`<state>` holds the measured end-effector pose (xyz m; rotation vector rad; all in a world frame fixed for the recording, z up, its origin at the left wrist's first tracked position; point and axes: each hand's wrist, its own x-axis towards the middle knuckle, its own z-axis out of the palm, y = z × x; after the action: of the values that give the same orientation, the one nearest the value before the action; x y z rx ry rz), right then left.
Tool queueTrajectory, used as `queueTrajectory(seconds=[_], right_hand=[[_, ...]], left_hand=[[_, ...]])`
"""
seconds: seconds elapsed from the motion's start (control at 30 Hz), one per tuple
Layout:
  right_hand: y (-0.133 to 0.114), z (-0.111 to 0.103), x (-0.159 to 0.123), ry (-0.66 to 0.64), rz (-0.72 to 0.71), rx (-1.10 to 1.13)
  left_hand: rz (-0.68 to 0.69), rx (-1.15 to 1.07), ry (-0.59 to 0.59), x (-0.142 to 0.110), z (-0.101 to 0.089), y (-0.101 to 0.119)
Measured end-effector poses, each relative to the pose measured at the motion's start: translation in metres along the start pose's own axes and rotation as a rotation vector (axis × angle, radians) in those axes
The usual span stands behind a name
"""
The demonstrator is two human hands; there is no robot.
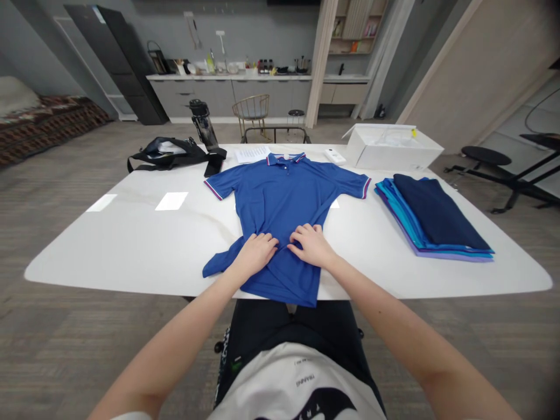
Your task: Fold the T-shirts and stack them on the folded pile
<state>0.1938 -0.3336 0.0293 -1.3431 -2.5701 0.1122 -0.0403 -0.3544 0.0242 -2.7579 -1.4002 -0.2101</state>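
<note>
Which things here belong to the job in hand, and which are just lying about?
In use: left hand and right hand, both pressing on the blue polo shirt; folded shirt stack beside it.
Lying about: white box, printed sheet, black bag.

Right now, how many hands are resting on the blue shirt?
2: the left hand and the right hand, side by side on the lower half of the blue shirt.

Grey kitchen counter (231,96) along the far wall (262,23); left of the counter, a tall black cabinet (118,67) and a patterned sofa (48,125); right of it, a beige partition (476,64).
</note>
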Motion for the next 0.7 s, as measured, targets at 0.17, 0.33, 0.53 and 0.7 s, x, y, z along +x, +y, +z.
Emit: queueTrajectory(seconds=[0.17, 0.33, 0.53, 0.7], right_hand=[[-0.025, -0.011, -0.044, -0.019, -0.052, 0.055], [-0.054, -0.006, -0.074, 0.0, -0.084, 0.04], [-0.016, -0.027, -0.103, 0.024, 0.047, 0.054], [-0.01, -0.03, -0.121, 0.008, -0.017, 0.168]], left_hand=[[-0.059, -0.122, 0.025, -0.032, 0.002, 0.039], [-0.079, -0.267, 0.039, -0.047, 0.002, 0.073], [-0.071, -0.295, 0.053, -0.068, -0.005, 0.057], [-0.083, -0.289, 0.023, -0.077, -0.006, 0.048]])
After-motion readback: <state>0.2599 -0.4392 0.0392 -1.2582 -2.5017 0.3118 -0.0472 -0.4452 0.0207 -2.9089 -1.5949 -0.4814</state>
